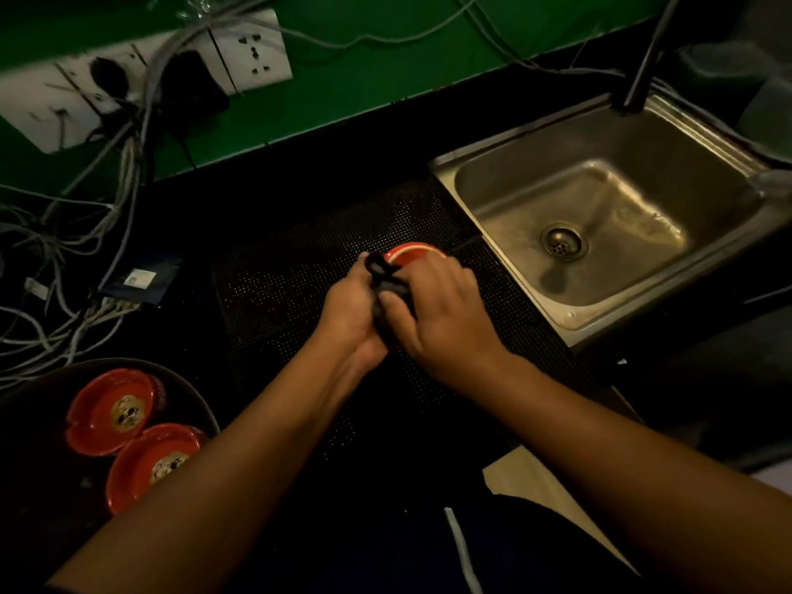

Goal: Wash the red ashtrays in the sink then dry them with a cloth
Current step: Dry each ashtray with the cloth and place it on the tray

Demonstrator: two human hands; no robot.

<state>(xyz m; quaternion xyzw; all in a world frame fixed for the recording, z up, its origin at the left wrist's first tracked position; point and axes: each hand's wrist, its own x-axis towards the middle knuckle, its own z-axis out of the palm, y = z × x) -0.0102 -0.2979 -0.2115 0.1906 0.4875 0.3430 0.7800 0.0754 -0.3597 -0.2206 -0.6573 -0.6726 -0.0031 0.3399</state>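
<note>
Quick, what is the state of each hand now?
Left hand: grips the dark cloth.
Right hand: holds the red ashtray, thumb on the cloth.

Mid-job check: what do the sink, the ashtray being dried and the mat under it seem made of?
Sink: likely stainless steel, grey metal with dull sheen. Ashtray: glossy red, perhaps glazed ceramic or melamine; the look leaves it open. Mat: black, with a grid of fine dots, probably rubber or plastic.
</note>
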